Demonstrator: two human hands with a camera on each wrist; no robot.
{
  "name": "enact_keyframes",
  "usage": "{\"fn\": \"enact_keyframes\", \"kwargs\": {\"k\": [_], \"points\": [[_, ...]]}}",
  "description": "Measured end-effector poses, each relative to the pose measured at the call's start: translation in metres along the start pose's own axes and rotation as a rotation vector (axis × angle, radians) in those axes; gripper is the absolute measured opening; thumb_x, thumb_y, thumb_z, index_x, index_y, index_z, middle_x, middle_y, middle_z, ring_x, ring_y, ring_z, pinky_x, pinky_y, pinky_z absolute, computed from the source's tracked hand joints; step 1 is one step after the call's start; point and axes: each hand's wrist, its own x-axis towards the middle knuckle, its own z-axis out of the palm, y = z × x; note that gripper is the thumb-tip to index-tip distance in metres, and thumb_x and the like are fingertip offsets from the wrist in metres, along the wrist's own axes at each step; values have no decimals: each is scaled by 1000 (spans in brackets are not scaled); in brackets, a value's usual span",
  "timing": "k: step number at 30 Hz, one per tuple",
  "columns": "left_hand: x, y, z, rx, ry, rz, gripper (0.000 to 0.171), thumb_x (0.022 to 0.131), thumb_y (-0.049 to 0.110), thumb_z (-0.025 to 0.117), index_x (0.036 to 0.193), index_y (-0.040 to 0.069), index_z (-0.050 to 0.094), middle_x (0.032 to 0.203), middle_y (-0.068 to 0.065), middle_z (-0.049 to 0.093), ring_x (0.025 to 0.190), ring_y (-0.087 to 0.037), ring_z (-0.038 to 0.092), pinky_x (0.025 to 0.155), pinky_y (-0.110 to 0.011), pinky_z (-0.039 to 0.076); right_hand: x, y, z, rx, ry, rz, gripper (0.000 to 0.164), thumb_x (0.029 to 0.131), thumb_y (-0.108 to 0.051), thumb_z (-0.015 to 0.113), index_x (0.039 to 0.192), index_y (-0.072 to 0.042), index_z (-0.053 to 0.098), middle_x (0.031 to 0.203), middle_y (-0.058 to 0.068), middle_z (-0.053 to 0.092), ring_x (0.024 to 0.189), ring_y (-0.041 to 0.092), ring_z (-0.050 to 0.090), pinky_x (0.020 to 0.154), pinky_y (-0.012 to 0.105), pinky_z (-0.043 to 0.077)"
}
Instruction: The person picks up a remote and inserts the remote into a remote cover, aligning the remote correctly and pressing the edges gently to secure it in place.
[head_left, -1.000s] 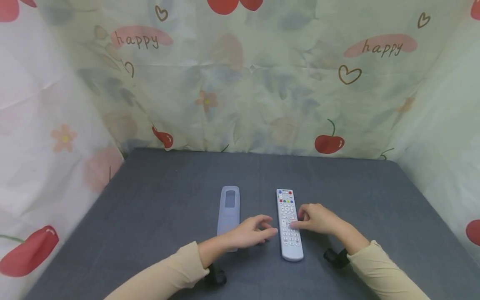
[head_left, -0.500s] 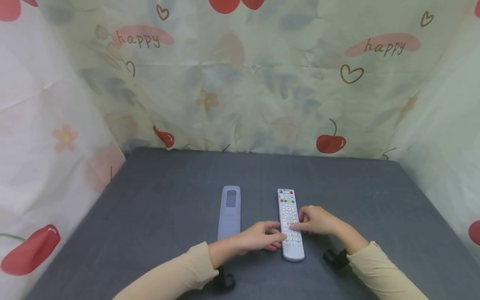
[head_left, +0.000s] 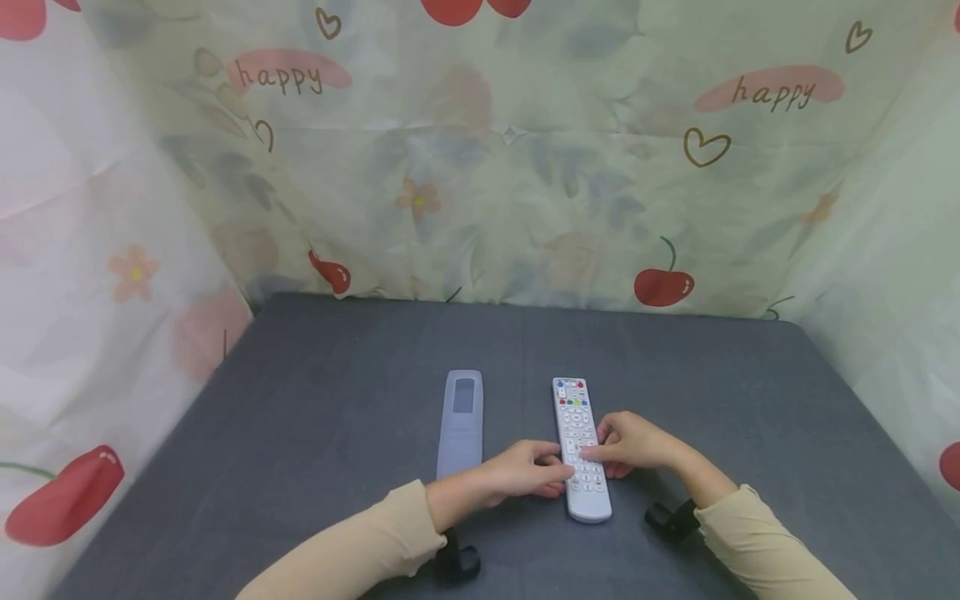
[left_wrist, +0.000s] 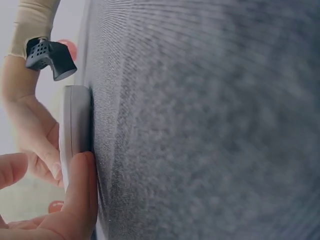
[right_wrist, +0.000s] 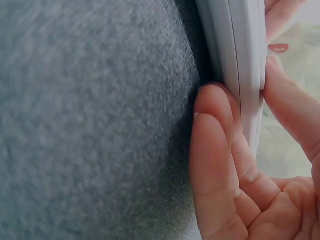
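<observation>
A white remote control with small coloured buttons lies face up on the dark table, between my two hands. My right hand pinches its right edge, the thumb over the top face and the curled fingertips against the side, low by the tabletop. On the remote's left side is my left hand. In the left wrist view one of its fingers touches the remote's side, while the thumb stands apart above. A pale bluish sleeve-like cover lies left of the remote, its near end hidden behind my left forearm.
The dark grey table extends around both items. Patterned cloth with cherries and the word happy hangs behind and at both sides. Black wrist cameras sit under both cuffs.
My left hand has moved right, from between the cover and the remote control to the remote's left edge. The right hand stays at the right edge. The remote's far end has turned slightly left.
</observation>
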Motion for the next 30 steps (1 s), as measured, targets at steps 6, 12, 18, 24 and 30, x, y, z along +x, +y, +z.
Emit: {"fn": "enact_keyframes", "kwargs": {"k": [6, 12, 18, 24, 30], "points": [[3, 0, -2, -24, 34, -24, 53, 93, 15, 56, 136, -10, 37, 103, -16, 64, 97, -29, 66, 81, -33, 55, 0, -1, 0, 27, 2, -22, 36, 84, -30, 69, 88, 1, 52, 55, -3, 57, 50, 7, 56, 51, 25, 51], [4, 1, -5, -48, 77, -20, 47, 92, 13, 57, 130, -12, 43, 108, -19, 63, 95, -27, 67, 79, -32, 56, 0, -5, 2, 49, 22, 1, 40, 83, -34, 70, 90, 1, 52, 56, -3, 57, 51, 7, 56, 52, 25, 50], [2, 4, -11, -49, 109, -25, 44, 92, 13, 58, 126, -12, 46, 106, -18, 63, 91, -24, 68, 77, -30, 56, 0, -13, 4, 62, 38, -10, 43, 82, -36, 71, 93, 2, 51, 58, -3, 56, 53, 8, 55, 53, 25, 50], [-2, 8, -18, -33, 122, -2, 43, 91, 12, 59, 124, -11, 47, 104, -18, 65, 80, -17, 67, 72, -29, 57, 0, -22, 6, 79, 59, -45, 43, 81, -34, 72, 94, 2, 51, 60, -1, 56, 56, 9, 55, 56, 27, 51], [-7, 11, -26, 7, 138, 24, 37, 91, 14, 59, 121, -7, 52, 99, -16, 68, 68, -10, 62, 68, -28, 57, 1, -32, 9, 118, 61, -78, 45, 81, -32, 73, 98, 4, 51, 65, -1, 58, 62, 11, 58, 60, 29, 55]]}}
